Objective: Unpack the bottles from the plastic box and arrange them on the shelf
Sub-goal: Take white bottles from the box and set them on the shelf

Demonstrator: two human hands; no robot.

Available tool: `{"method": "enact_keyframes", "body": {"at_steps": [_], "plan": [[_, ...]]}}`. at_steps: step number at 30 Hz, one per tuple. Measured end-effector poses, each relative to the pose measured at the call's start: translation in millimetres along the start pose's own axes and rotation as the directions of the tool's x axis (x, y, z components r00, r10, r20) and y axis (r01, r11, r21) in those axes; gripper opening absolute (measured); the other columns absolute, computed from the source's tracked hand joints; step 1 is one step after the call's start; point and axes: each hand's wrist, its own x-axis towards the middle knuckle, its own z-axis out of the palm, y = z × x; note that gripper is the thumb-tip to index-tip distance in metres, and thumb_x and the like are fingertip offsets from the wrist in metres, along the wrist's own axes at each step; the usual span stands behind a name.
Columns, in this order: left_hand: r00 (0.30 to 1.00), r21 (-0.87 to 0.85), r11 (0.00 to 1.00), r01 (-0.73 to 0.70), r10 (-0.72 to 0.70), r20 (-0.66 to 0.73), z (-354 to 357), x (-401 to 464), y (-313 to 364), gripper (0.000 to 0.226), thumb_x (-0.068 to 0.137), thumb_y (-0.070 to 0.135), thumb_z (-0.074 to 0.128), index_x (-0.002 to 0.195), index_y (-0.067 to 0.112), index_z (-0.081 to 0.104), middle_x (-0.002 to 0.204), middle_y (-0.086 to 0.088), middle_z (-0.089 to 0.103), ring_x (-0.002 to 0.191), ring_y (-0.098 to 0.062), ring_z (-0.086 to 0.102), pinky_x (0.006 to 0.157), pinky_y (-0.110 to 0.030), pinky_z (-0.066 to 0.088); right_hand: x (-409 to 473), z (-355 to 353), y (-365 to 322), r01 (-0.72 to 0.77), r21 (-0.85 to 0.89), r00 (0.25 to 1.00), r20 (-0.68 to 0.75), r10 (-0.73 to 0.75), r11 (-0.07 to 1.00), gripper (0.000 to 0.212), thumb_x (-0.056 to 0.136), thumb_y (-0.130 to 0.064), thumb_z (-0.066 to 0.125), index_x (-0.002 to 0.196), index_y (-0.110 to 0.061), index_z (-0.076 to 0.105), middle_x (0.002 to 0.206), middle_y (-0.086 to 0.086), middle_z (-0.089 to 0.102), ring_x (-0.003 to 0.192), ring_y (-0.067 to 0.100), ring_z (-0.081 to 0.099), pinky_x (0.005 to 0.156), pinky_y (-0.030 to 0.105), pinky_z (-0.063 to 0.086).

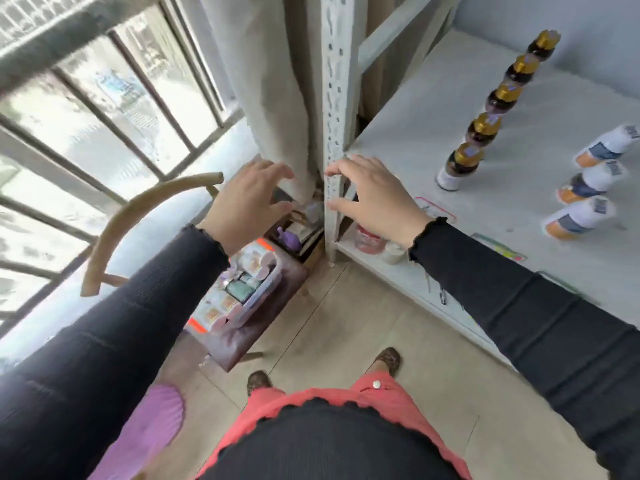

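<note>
The white shelf (433, 109) has a flat top board with a tall metal post (334, 98) full of holes at its corner. On the board stand five dark bottles with gold caps (485, 128) in one straight row — each close to the next. Beside them, well apart from that row, are three white bottles with orange ends (588, 183), one behind the other. A small pink-edged card (434, 206) lies flat near the front edge.

A lower board (408, 275) holds a pink jar (369, 239) and a small white pot (393, 252).

On the wooden floor (363, 323) stands a brown stool (249, 330) — the plastic box (249, 289) sits on it.
</note>
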Motion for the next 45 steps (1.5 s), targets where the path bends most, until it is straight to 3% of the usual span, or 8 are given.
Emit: {"method": "enact_keyframes", "body": {"at_steps": [12, 17, 22, 27, 31, 37, 41, 45], "plan": [[0.92, -0.118, 0.929, 0.352, -0.32, 0.225, 56, -118, -233, 0.045, 0.088, 0.025, 0.067, 0.13, 0.012, 0.058, 0.125, -0.009, 0.062, 0.116, -0.031, 0.056, 0.094, -0.036, 0.04, 76, 217, -115, -0.314, 0.059, 0.902, 0.329, 0.278, 0.948, 0.049, 0.092, -0.028, 0.065, 0.138, -0.016, 0.053, 0.133, 0.009, 0.056, 0.122, 0.028, 0.054, 0.101, 0.04, 0.044], [0.848, -0.184, 0.861, 0.473, -0.389, 0.361, 117, -114, -269, 0.044, 0.086, 0.034, 0.067, 0.127, 0.018, 0.06, 0.125, -0.005, 0.064, 0.112, -0.025, 0.059, 0.09, -0.036, 0.047, 99, 279, -122, -0.449, 0.089, 0.832, 0.405, 0.379, 0.889, 0.045, 0.093, -0.019, 0.057, 0.138, -0.015, 0.055, 0.133, 0.008, 0.059, 0.119, 0.028, 0.057, 0.102, 0.039, 0.044], [0.787, -0.264, 0.778, 0.569, -0.424, 0.448, 178, -85, -282, 0.054, 0.083, 0.045, 0.071, 0.126, 0.015, 0.058, 0.123, -0.004, 0.065, 0.11, -0.024, 0.06, 0.09, -0.037, 0.049, 109, 311, -105, -0.508, 0.162, 0.832, 0.348, 0.433, 0.846, 0.04, 0.092, -0.019, 0.059, 0.132, -0.019, 0.058, 0.124, 0.001, 0.063, 0.107, 0.02, 0.062, 0.095, 0.038, 0.05], [0.745, -0.289, 0.72, 0.63, -0.458, 0.485, 225, -62, -278, 0.048, 0.08, 0.047, 0.074, 0.117, 0.02, 0.06, 0.104, 0.006, 0.064, 0.093, -0.019, 0.061, 0.074, -0.032, 0.045, 105, 320, -76, -0.507, 0.176, 0.85, 0.265, 0.455, 0.844, 0.031, 0.095, -0.023, 0.057, 0.126, -0.024, 0.061, 0.119, -0.003, 0.064, 0.099, 0.014, 0.062, 0.09, 0.034, 0.052], [0.759, -0.296, 0.718, 0.629, -0.488, 0.431, 248, -61, -276, 0.042, 0.078, 0.048, 0.074, 0.111, 0.025, 0.062, 0.101, 0.005, 0.07, 0.09, -0.019, 0.065, 0.075, -0.034, 0.052, 100, 325, -63, -0.502, 0.188, 0.852, 0.276, 0.446, 0.844, 0.03, 0.097, -0.024, 0.056, 0.126, -0.024, 0.061, 0.119, -0.004, 0.064, 0.1, 0.011, 0.061, 0.084, 0.028, 0.048], [0.79, -0.317, 0.729, 0.607, -0.511, 0.34, 233, -72, -284, 0.033, 0.085, 0.057, 0.061, 0.103, 0.029, 0.058, 0.083, 0.011, 0.064, 0.08, -0.016, 0.062, 0.062, -0.032, 0.046, 120, 345, -61, -0.453, 0.148, 0.876, 0.257, 0.408, 0.879, 0.032, 0.095, -0.019, 0.055, 0.126, -0.023, 0.062, 0.12, -0.002, 0.065, 0.107, 0.016, 0.059, 0.095, 0.037, 0.05], [0.765, -0.499, 0.608, 0.618, -0.611, 0.203, 208, -98, -297, 0.035, 0.087, 0.06, 0.06, 0.102, 0.028, 0.061, 0.092, 0.014, 0.068, 0.086, -0.006, 0.064, 0.074, -0.03, 0.053, 152, 370, -68, -0.241, -0.127, 0.933, 0.243, 0.266, 0.962, 0.038, 0.089, -0.031, 0.063, 0.126, -0.023, 0.061, 0.123, 0.003, 0.064, 0.118, 0.029, 0.051, 0.097, 0.045, 0.046], [0.743, -0.645, 0.481, 0.593, -0.636, 0.209, 194, -120, -311, 0.034, 0.087, 0.056, 0.065, 0.113, 0.034, 0.065, 0.1, 0.018, 0.07, 0.093, 0.002, 0.064, 0.085, -0.027, 0.054, 175, 399, -75, -0.112, -0.384, 0.928, 0.29, 0.235, 0.917, 0.048, 0.078, -0.048, 0.072, 0.117, -0.02, 0.063, 0.118, 0.004, 0.065, 0.114, 0.029, 0.054, 0.092, 0.044, 0.04]]}}
